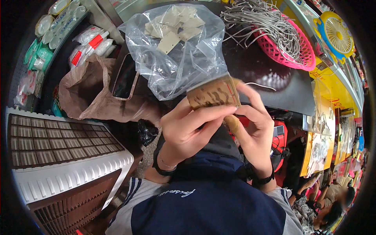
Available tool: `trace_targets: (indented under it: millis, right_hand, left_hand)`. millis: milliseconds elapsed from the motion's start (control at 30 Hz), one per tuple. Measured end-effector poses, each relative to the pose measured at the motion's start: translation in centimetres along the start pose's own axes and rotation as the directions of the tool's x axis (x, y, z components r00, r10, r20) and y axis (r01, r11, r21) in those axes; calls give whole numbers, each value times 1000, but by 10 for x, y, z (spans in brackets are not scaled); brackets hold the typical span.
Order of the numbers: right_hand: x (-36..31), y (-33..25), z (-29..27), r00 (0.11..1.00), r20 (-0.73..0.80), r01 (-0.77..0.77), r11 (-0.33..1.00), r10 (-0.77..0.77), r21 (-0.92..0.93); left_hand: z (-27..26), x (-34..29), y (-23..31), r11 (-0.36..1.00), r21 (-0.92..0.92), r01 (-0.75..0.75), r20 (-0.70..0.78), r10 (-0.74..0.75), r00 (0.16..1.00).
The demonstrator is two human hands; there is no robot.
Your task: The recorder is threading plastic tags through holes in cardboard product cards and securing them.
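Above my lap, both hands are closed on a small brown rectangular block with dark marks (213,94), its top edge tilted away from me. My left hand (186,127) holds its lower left side, fingers lying along the bottom edge. At the right end, my right hand (254,131) grips it between bent fingers and thumb; tan covers sit on the thumb and index fingertips. Just beyond the block lies a clear plastic bag (156,66) holding several cream-coloured flat plates (170,42), some with small holes. What the block is made of I cannot tell.
On the dark table (291,92), a pink basket (307,51) overflows with grey wires (274,29). Left of the bag are a phone (125,78) and an open brown sack (105,103). An air cooler (74,164) stands at left, and a yellow fan (335,35) at right.
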State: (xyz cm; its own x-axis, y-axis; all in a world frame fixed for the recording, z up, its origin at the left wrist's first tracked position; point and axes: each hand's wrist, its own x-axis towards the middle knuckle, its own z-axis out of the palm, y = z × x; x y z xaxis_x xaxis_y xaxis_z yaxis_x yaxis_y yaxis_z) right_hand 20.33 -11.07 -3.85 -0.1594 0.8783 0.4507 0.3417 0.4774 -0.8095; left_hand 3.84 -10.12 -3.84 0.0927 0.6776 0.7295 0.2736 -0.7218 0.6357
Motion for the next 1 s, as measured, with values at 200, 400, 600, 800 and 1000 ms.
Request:
trace_targets:
  millis: [200,400,600,800,1000]
  right_hand:
    - [8,-7,-22,877,460,-350,845,143,405]
    - [7,15,-44,762,636,-528,687,124,499]
    - [7,25,-42,685,717,-623,614,128,486]
    - [11,28,-35,663,745,-573,689,72,444]
    - [9,32,-38,655,753,-584,676,65,450]
  left_hand:
    - [-18,4,-9,918,-278,282,-266,-355,896]
    - [-66,10,-37,898,-383,216,-456,-387,802]
    - [-92,7,-49,879,-390,273,-558,-462,690]
    - [-94,10,-56,880,-342,330,-591,-475,652]
    - [-97,10,-58,911,-260,321,-661,-410,628]
